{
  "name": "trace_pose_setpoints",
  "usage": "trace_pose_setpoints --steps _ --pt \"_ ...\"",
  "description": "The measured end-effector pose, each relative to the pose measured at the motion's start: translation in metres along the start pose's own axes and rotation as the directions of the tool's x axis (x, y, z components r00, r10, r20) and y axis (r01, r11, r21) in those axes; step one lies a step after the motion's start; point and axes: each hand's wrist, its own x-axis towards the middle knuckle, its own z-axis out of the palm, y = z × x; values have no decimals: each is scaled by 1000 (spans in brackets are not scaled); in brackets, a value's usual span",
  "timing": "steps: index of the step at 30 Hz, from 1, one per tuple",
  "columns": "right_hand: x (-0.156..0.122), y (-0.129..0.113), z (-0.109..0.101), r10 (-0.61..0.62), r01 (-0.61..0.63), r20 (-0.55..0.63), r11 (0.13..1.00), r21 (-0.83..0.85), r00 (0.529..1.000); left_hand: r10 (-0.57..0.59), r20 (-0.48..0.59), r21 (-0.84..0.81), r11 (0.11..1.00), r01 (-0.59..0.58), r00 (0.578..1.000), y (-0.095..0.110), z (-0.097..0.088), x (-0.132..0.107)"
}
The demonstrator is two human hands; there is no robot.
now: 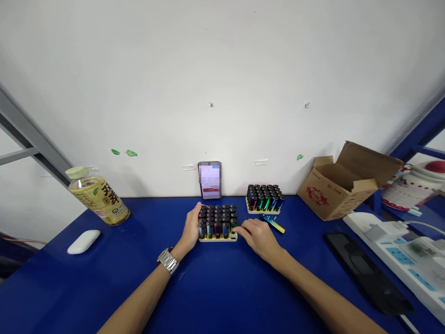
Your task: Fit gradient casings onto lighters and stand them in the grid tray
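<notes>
A light-coloured rack (208, 240) stands in front of me, holding upright rows of shiny, battery-like cylinders (217, 228) with black tops. My left hand (191, 228) grips the rack's left side, thumb near and fingers partly hidden behind it. At the front right corner, one slot shows without a cylinder. My right hand (259, 235) is there with curled fingers, its thumb tip against or just beside a greenish cylinder (233, 226); whatever lies inside the fingers is hidden. Just beyond this hand, a loose rainbow-coloured cylinder (274, 224) lies on the table.
A second filled rack (263, 212) is behind to the right, near an open cardboard box (321, 195). A phone (210, 181) leans on the wall. A drink bottle (99, 197) and white case (84, 241) sit left; a black device (365, 269) and power strip (392, 255) right.
</notes>
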Motion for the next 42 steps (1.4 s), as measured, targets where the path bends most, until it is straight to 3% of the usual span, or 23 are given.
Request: trace_pose_setpoints --steps 4,7,9,12,15,17,19,22,26,28,30,32,35,39,42 --pt "4 12 -19 172 -164 21 964 -209 985 12 6 -1 1000 -12 1000 0 0 0" --pt "9 11 -36 409 -362 14 822 -440 912 7 14 -18 1000 -7 1000 -1 0 0" --pt "12 9 -41 493 -403 43 754 -519 869 3 11 -24 1000 -3 1000 -3 0 1" --pt "12 8 -39 517 -385 148 772 -505 843 5 9 -23 1000 -5 1000 -7 -1 2" --pt "8 13 -28 423 -339 215 877 -340 880 3 13 -21 1000 -2 1000 -7 -1 2" --pt "4 15 -20 268 -255 183 962 -96 946 -2 7 -22 1000 2 1000 -4 -1 0" --pt "0 14 -13 159 -178 109 965 195 981 -13 6 -17 1000 13 1000 -1 0 -1" --pt "-2 6 -4 256 -250 65 801 544 964 -17 -13 21 1000 17 1000 2 0 -3" --pt "0 2 2 454 -408 222 366 836 863 11 -50 51 999 -8 999 1 -1 -2" --pt "3 5 4 493 -452 316 182 874 811 3 -27 18 1000 -3 1000 0 0 -1" --pt "5 7 4 542 -480 356 102 871 761 -14 -4 -24 1000 14 1000 -1 0 -1" --pt "6 8 3 593 -485 346 87 870 727 -28 5 -43 999 28 1000 -1 1 0" --pt "7 7 1 625 -479 323 95 873 711 -26 -9 -37 999 25 1000 0 2 0" --pt "8 5 -1 567 -504 376 82 860 733 -37 -26 -30 999 36 999 -1 2 0" --pt "7 5 0 569 -484 347 102 869 745 -42 -20 -39 998 41 999 -2 2 0"
